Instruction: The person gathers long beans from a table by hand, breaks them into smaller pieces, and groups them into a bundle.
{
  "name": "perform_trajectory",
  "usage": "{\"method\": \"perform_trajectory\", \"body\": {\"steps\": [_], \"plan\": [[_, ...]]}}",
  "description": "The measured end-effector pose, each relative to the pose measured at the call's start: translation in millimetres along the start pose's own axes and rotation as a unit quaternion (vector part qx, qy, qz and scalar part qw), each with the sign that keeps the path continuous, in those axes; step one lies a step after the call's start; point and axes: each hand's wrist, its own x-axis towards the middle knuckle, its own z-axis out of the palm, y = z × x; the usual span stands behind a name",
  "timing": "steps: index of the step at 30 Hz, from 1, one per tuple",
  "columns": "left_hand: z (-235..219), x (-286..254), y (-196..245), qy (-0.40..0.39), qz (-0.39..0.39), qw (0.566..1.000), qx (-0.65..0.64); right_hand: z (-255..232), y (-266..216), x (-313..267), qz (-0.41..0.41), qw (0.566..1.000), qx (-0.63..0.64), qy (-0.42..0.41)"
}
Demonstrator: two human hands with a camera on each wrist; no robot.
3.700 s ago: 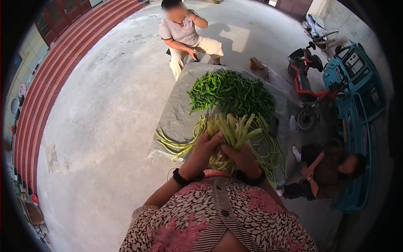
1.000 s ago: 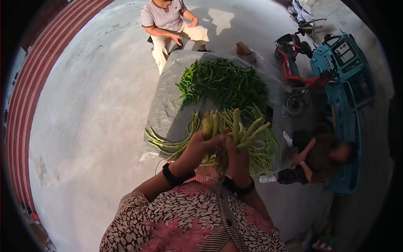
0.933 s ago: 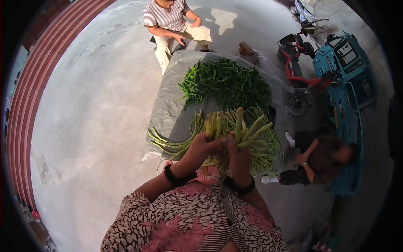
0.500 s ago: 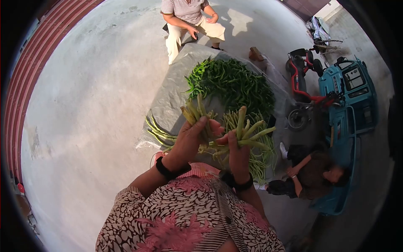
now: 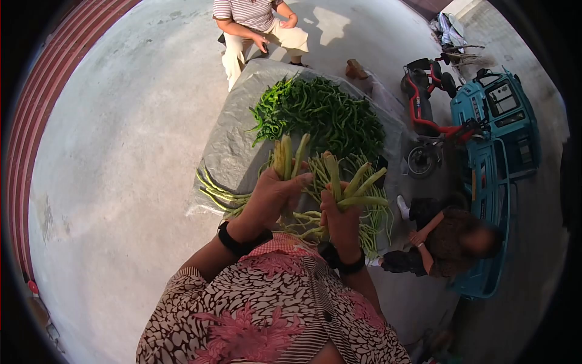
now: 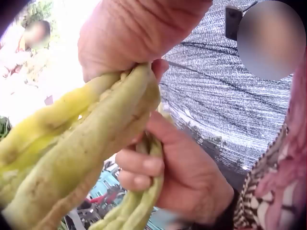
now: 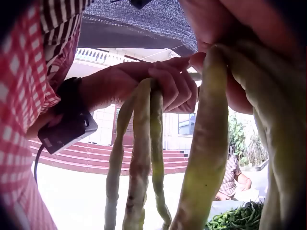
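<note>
In the head view my left hand [image 5: 270,197] grips a bundle of long beans [image 5: 283,156], with the thick pale-green ends standing up above the fingers. To its right, my right hand [image 5: 341,223] holds a second bundle of long beans [image 5: 368,201], whose ends fan out up and to the right. A small gap separates the two hands, above the near part of the sheet. The left wrist view shows yellowish beans [image 6: 91,139] under the left hand and the right hand's fingers curled round others. From the right wrist, beans [image 7: 139,158] hang below the left hand.
A grey plastic sheet [image 5: 227,136] bears a heap of green chili peppers [image 5: 327,115] and loose long beans [image 5: 218,191]. A seated person [image 5: 260,30] is beyond it, another person [image 5: 445,239] at right. A red scooter [image 5: 421,100] and blue three-wheeler [image 5: 497,115] stand right.
My hands were together at one bunch; they have drawn apart, the left going left, each keeping a bundle of long beans. The head view has shifted a little.
</note>
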Motion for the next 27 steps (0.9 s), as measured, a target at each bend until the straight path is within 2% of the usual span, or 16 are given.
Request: {"method": "perform_trajectory", "body": {"steps": [4,7,10,13,16,19,22,25,27], "plan": [[8.3,4.1,-26.3,-0.082,-0.048,0.995,0.042,2.9,1.0,-1.8,-0.002,1.000,-0.015,-0.013],[7.4,8.5,-38.7,-0.069,-0.057,0.996,0.015,2.0,-2.4,-6.5,0.013,0.999,-0.045,-0.017],[4.7,8.8,-35.0,-0.073,-0.093,0.993,0.027,-1.4,-3.0,-9.6,0.022,0.999,0.019,-0.021],[8.0,8.8,-40.7,-0.081,-0.089,0.993,0.015,-5.7,-3.0,-10.1,0.029,0.997,0.028,-0.060],[16.1,3.9,-35.9,-0.073,-0.086,0.992,-0.055,-9.0,-0.4,-10.8,0.038,0.997,-0.006,-0.061],[5.4,1.8,-32.2,-0.103,-0.112,0.987,-0.042,-4.6,9.1,-8.7,0.015,0.999,0.022,-0.023],[3.8,0.8,-35.1,-0.048,-0.065,0.993,-0.085,-2.0,7.0,-9.0,0.010,0.998,0.058,0.033],[-6.6,7.3,-30.1,-0.007,-0.015,0.996,-0.093,-3.4,22.0,0.7,-0.092,0.993,0.052,0.044],[-10.2,4.9,-19.1,0.036,-0.015,0.992,-0.117,-11.1,24.7,0.9,-0.051,0.994,0.091,0.026]]}}
